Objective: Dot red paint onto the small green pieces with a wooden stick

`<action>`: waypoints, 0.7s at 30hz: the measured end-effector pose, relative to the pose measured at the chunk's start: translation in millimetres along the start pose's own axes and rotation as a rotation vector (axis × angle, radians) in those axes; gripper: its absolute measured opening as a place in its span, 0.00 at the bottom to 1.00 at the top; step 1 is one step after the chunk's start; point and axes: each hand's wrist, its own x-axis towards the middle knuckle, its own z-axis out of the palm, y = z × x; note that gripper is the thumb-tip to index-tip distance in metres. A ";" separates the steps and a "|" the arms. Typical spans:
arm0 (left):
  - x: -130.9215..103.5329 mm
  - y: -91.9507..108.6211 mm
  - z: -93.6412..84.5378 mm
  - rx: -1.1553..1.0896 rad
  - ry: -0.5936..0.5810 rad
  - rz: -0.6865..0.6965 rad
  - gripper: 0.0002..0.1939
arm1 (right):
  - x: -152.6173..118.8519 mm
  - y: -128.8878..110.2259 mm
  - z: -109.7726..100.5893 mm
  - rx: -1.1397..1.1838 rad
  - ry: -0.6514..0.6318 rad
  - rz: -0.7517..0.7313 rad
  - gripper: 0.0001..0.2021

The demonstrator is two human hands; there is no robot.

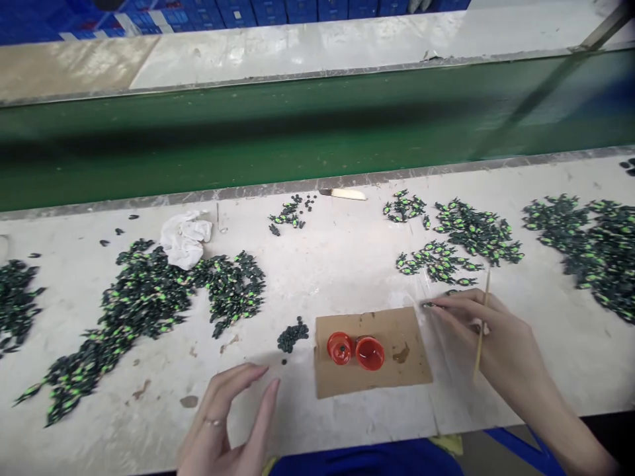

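Fingertips of the right hand (491, 337) are pinched together on a small dark green piece (430, 305), which is pressed to the white table (347, 264) just beyond the far right corner of a brown cardboard sheet (370, 377). A thin wooden stick (481, 327) is also held in that hand, laid slantwise across the fingers. The left hand (231, 423) is held empty above the near edge of the table, its fingers loosely apart and slightly curled, with a ring seen on one finger. Two small red cups (355, 350) are set touching each other on the cardboard. A small heap of dark round bits (292, 335) lies just left of the cardboard. Large scattered heaps of green-and-black pieces (143, 297) are spread over the left of the table, and more heaps (476, 235) over the right. A crumpled white cloth (186, 238) lies among the left heaps. A green conveyor belt (297, 132) runs along the far side of the table.
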 end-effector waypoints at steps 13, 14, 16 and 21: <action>-3.1 -35.1 11.2 0.309 -0.165 0.228 0.12 | -12.6 1.5 6.0 -0.108 0.149 -0.119 0.11; -2.8 -35.7 9.2 0.315 -0.175 0.242 0.12 | -13.3 1.0 5.5 -0.104 0.146 -0.112 0.10; -1.9 -37.0 5.3 0.328 -0.185 0.274 0.13 | -14.1 -0.5 4.2 -0.097 0.139 -0.094 0.10; 3.1 -35.5 -3.2 0.351 -0.177 0.242 0.14 | -16.1 -4.0 -0.3 -0.072 0.126 -0.048 0.10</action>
